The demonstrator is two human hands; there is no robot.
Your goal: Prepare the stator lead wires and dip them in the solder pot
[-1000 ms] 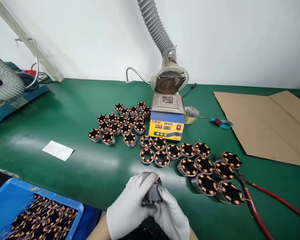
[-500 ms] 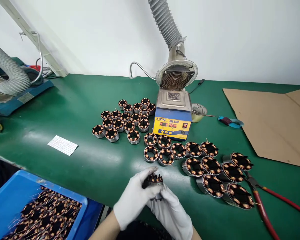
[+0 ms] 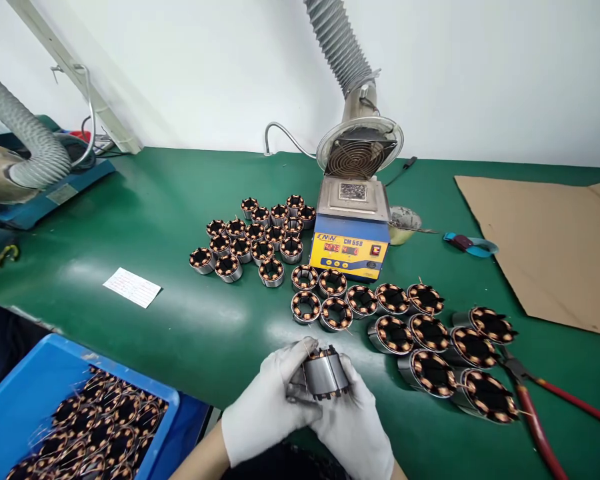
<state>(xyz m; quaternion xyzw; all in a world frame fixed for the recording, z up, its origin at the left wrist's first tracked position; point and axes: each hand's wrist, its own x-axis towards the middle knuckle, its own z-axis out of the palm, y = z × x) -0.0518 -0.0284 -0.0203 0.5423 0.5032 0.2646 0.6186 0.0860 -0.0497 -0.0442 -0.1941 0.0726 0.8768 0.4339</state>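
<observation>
A motor stator [image 3: 326,375], a steel ring with copper windings and black insulator tabs, is held tilted above the front of the green bench. My left hand [image 3: 275,393], in a white glove, grips it from the left, with thumb and fingers at its rim and a thin wire end by the thumb. My right hand [image 3: 355,420], gloved likewise, is wrapped round its right and lower side; some of those fingers are hidden behind it. Several more stators [image 3: 391,335] stand upright on the bench just beyond and to the right of my hands.
A solder pot [image 3: 350,247] with a lit display stands under an extraction hood [image 3: 360,147]. Pliers [image 3: 533,407] lie at right near a cardboard sheet [image 3: 555,247]. A paper slip [image 3: 132,287] and a blue bin [image 3: 173,407] of wired stators are at left.
The stator has been turned in my hands, so its smooth steel side now faces me. My right hand has come up round its right side. The view has shifted slightly.
</observation>
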